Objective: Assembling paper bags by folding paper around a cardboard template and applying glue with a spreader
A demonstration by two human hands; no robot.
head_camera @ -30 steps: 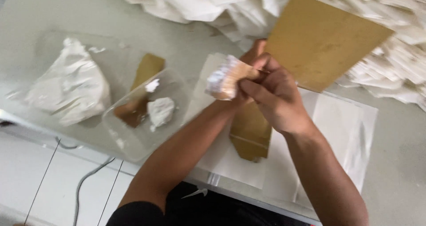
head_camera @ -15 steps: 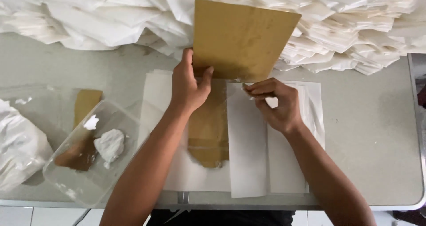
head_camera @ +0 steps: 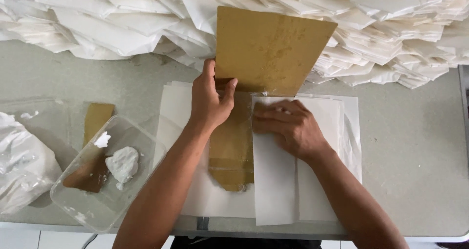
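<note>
Here, left hand (head_camera: 210,102) gripping brown card (head_camera: 271,48) (tilted up), right hand (head_camera: 286,127) flat on white paper (head_camera: 273,180).

We see a matt brown cardboard sheet (head_camera: 271,48), smooth white paper (head_camera: 273,180), a clear glossy plastic tray (head_camera: 78,210) and a dull grey table (head_camera: 410,151).

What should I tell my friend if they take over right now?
Left hand: pinches the lower edge of the brown card board, tilted up.
Right hand: flat on the white paper sheet, pressing it down.
The sheet lies folded beside a brown card strip on the paper stack.
Clear tub with white paste sits left.
Folded pile behind. This sheet looks only partly folded.
</note>
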